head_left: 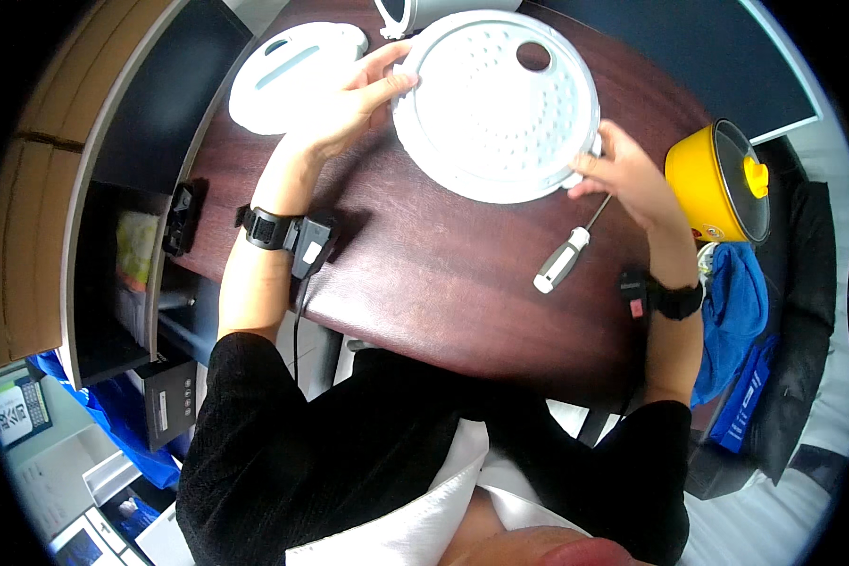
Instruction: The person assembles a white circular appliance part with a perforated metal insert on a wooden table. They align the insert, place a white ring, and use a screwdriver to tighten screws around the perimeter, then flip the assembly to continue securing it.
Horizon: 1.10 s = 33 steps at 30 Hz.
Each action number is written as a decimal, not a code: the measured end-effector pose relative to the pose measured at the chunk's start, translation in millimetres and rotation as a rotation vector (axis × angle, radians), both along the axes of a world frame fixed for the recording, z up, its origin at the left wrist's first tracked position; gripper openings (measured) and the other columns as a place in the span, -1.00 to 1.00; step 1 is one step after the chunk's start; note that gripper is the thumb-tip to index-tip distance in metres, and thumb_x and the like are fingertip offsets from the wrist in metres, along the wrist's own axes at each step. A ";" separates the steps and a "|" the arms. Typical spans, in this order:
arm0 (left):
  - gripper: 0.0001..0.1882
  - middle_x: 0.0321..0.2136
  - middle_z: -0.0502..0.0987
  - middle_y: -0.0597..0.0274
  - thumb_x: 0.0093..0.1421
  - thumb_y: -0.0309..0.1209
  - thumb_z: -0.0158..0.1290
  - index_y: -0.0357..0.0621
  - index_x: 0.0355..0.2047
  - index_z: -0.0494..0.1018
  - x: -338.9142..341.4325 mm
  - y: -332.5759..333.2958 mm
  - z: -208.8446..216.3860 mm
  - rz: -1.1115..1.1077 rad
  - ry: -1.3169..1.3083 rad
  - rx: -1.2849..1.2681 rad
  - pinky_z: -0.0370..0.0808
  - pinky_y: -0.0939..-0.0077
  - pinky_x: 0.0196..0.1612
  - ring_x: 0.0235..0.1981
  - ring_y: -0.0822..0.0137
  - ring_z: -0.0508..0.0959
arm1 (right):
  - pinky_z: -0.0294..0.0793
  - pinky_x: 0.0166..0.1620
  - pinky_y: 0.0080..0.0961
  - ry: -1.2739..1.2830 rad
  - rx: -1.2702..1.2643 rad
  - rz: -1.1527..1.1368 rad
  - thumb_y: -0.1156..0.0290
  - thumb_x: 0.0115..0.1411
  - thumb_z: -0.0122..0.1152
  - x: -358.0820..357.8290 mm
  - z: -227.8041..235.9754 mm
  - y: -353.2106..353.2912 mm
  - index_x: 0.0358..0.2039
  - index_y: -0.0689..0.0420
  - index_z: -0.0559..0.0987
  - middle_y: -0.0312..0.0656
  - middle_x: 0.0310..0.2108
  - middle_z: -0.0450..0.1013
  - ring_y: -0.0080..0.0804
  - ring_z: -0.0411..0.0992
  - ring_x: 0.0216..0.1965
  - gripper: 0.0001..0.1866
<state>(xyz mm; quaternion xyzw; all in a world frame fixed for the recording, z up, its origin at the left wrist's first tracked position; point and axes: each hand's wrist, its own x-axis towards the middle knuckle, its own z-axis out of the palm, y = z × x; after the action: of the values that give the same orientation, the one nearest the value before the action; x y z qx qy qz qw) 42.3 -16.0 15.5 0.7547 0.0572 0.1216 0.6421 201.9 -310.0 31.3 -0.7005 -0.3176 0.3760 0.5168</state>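
A round white plastic plate [495,118] with rows of small dimples or holes and one larger round hole is held up over the dark wooden table [424,255]. On its left rim, my left hand [358,99] is closed, thumb on the upper face. My right hand [623,170] grips the lower right rim between thumb and fingers. Below the plate lies a screwdriver [564,262] with a grey and white handle, its shaft pointing toward my right hand. A white rounded cover [297,71] with a long slot rests behind my left hand.
Part of a white appliance [448,8] stands at the far edge. To the right are a yellow pot [698,179] with a lid and a blue cloth [734,292]. A dark shelf unit [123,217] borders the table's left. Each wrist wears a strapped black device; a cable hangs from the left one.
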 end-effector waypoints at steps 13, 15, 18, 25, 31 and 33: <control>-0.43 -0.02 0.43 0.14 0.20 -0.18 0.06 -0.22 0.14 0.26 -0.9 -17.8 11.6 -0.372 0.080 0.003 0.25 0.46 0.15 0.05 0.35 0.39 | 0.45 -0.13 -0.58 0.113 0.075 -0.183 0.21 0.38 -0.21 -18.8 -2.7 5.0 -0.06 0.20 0.43 -0.23 -0.27 0.44 -0.57 0.43 -0.28 -0.64; -0.44 -0.04 0.44 0.14 0.20 -0.18 0.06 -0.20 0.13 0.27 -0.3 -15.5 3.2 -0.349 0.077 -0.019 0.27 0.46 0.14 0.04 0.35 0.40 | 0.44 -0.26 -0.67 -0.008 0.007 -0.127 0.22 0.37 -0.17 -14.2 -5.8 13.9 -0.10 0.19 0.46 -0.32 -0.38 0.44 -0.67 0.40 -0.39 -0.67; -0.45 -0.05 0.45 0.15 0.19 -0.18 0.07 -0.19 0.12 0.28 0.1 -16.9 1.6 -0.287 0.100 -0.062 0.31 0.48 0.11 0.03 0.36 0.40 | 0.38 -0.37 -0.74 -0.066 -0.001 -0.104 0.23 0.35 -0.12 -9.7 -12.7 21.1 -0.14 0.18 0.46 -0.36 -0.47 0.43 -0.71 0.38 -0.47 -0.70; -0.52 -0.19 0.51 0.25 0.21 -0.12 0.07 -0.22 -0.01 0.40 5.8 -7.3 -12.1 -0.310 0.323 -0.159 0.40 0.57 -0.02 -0.14 0.44 0.49 | 0.34 -0.30 -0.70 0.024 0.037 -0.045 0.26 0.33 -0.09 -5.9 -4.2 10.9 -0.20 0.20 0.48 -0.29 -0.47 0.47 -0.64 0.41 -0.45 -0.72; -0.56 -0.25 0.52 0.33 0.27 -0.08 -0.02 -0.20 -0.05 0.43 -1.9 -25.1 0.9 -0.198 0.207 -0.018 0.40 0.62 -0.07 -0.21 0.52 0.48 | 0.35 -0.33 -0.70 0.071 0.044 -0.115 0.23 0.36 -0.16 -13.3 8.3 13.7 -0.20 0.19 0.48 -0.29 -0.49 0.46 -0.65 0.38 -0.48 -0.68; -0.57 -0.26 0.52 0.34 0.29 -0.09 -0.05 -0.19 -0.06 0.43 -4.0 -25.1 6.0 -0.230 0.175 0.015 0.40 0.62 -0.08 -0.21 0.54 0.47 | 0.36 -0.38 -0.72 0.203 0.109 -0.212 0.21 0.38 -0.22 -17.9 11.5 16.6 -0.19 0.20 0.46 -0.27 -0.50 0.45 -0.62 0.38 -0.51 -0.65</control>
<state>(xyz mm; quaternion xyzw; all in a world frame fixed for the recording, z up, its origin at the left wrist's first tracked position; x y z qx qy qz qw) 38.2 -41.1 21.6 0.7687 0.0250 -0.0188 0.6388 184.1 -293.4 42.8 -0.6595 -0.2080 0.3705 0.6202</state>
